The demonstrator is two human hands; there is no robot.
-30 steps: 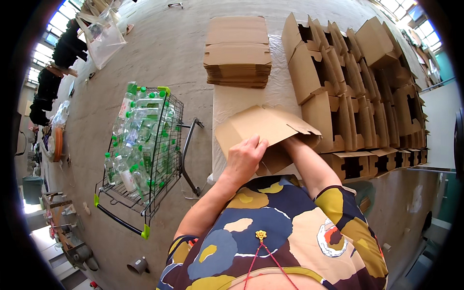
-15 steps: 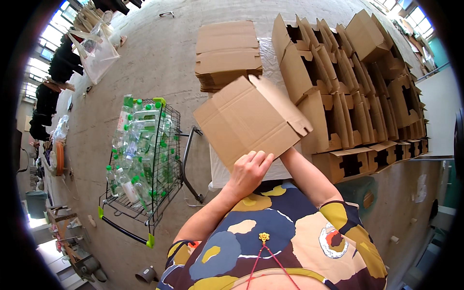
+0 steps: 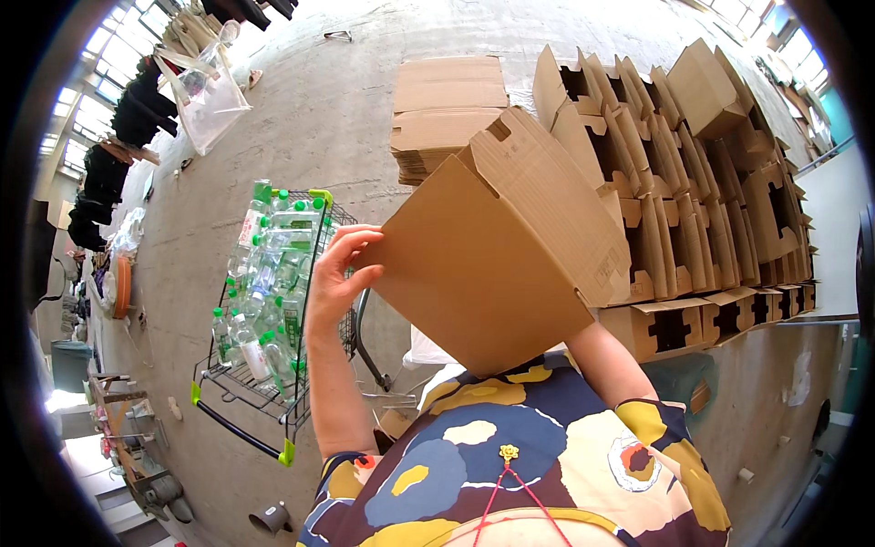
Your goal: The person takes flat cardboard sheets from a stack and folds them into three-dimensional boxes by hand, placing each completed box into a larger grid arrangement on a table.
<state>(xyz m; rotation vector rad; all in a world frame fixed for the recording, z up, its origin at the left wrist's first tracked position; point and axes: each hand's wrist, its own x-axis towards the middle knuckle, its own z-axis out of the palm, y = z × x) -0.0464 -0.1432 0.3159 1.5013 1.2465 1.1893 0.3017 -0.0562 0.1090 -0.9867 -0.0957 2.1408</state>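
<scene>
I hold a brown cardboard box (image 3: 497, 255) up in front of my chest, tilted, with its flaps toward the far side. My left hand (image 3: 335, 273) grips its left edge, fingers curled over the rim. My right hand is hidden behind the box; only my right forearm (image 3: 606, 360) shows beneath it, reaching up to the box's underside. The box covers most of the table in front of me.
A stack of flat cardboard (image 3: 448, 109) lies on the far side of the table. Rows of folded open boxes (image 3: 693, 191) stand to the right. A wire cart (image 3: 264, 365) full of plastic bottles stands at my left on the concrete floor.
The box has been lifted from the table toward me and opened from a flat shape into a boxy form. My left hand moved from its near edge to its left edge.
</scene>
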